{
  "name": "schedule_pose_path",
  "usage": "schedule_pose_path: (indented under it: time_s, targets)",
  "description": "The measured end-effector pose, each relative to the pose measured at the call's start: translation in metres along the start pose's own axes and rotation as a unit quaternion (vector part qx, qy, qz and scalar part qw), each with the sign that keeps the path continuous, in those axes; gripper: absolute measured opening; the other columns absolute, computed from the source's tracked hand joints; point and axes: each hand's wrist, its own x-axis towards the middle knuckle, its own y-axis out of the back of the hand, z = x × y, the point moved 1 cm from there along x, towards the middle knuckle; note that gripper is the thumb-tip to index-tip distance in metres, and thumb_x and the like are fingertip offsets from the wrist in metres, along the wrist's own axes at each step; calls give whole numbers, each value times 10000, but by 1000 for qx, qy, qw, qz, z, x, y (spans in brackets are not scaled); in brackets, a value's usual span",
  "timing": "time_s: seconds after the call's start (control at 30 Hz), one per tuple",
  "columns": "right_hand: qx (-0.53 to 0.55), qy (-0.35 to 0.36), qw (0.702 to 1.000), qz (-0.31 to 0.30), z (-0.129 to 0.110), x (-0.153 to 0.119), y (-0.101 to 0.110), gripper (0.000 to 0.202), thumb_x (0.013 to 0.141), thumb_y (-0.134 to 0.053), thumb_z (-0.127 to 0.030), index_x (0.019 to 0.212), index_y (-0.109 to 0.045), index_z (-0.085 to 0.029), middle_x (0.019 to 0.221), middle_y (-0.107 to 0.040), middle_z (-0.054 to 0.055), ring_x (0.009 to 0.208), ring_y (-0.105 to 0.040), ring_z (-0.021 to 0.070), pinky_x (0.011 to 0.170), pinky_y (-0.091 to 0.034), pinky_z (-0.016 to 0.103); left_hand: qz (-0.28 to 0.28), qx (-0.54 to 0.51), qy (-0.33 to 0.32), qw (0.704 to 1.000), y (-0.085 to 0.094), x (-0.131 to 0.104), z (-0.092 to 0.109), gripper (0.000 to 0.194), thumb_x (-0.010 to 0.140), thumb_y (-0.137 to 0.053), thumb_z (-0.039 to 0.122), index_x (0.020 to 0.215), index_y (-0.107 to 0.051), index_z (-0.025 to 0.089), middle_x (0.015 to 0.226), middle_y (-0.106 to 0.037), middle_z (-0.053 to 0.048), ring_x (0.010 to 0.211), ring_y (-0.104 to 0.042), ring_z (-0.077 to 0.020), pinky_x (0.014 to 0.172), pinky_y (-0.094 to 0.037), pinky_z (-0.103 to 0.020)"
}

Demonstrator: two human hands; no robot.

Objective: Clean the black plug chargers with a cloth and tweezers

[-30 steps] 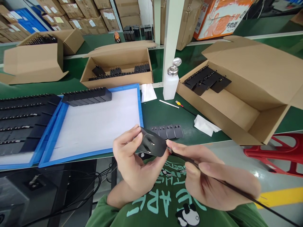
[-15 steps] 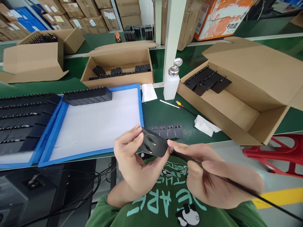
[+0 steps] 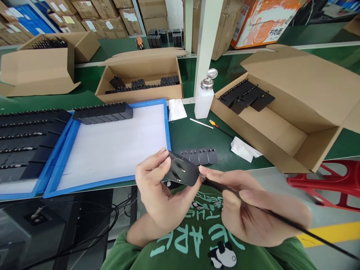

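Observation:
Between the thumb and fingers of my left hand (image 3: 160, 191) is a black power adapter (image 3: 183, 171), its two metal prongs facing up. My right hand (image 3: 258, 206) is closed around a thin black cable (image 3: 284, 222) that trails off to the lower right. The cable's metal end meets the adapter's right edge at my right fingertips; how far it goes in is hidden. Just beyond my hands, a row of several black adapters (image 3: 203, 156) lies on the green table. Another cable with a yellow and red plug (image 3: 212, 123) rests behind them.
A blue-rimmed tray (image 3: 168, 131) at left carries a row of adapters (image 3: 104, 113). An open cardboard box (image 3: 242, 137) with adapters stands on the right, another box (image 3: 140, 95) at the back. A white pump bottle (image 3: 204, 99) stands by the post (image 3: 206, 45). A red stool (image 3: 332, 183) is at right.
Both hands keep their hold, with the adapter and cable end meeting in the same place. Only a very slight shift of the view shows.

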Motion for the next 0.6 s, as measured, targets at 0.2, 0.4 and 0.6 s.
schedule_pose_path:
  time_s: [0.2, 0.4, 0.6]
  targets:
    - [4, 9, 1000, 13, 0, 0, -4, 442, 879, -542, 5, 1312, -520, -86, 1085, -761, 180, 1079, -744, 174, 988, -546, 149, 0, 8, -12, 1000, 1, 0, -1, 742, 602, -926, 242, 1230, -532, 241, 1161, -574, -87, 1098, -676, -300, 900, -621, -485]
    - [-18, 18, 1000, 0, 0, 0, -2, 422, 895, -525, 0, 1313, -526, -57, 1076, -757, 191, 1085, -742, 163, 1000, -526, 136, -4, -4, 20, 1000, 1, 0, 4, 673, 675, -877, 176, 1239, -534, 306, 1162, -574, -88, 1114, -661, -303, 927, -609, -542]
    - [-3, 17, 1000, 4, 2, -5, -2, 488, 898, -539, -10, 1377, -479, -84, 1126, -748, 176, 1074, -747, 176, 994, -546, 158, 4, 2, -4, 1000, 0, 2, 2, 682, 637, -907, 210, 1215, -547, 256, 1147, -587, -95, 1088, -677, -311, 894, -618, -530]
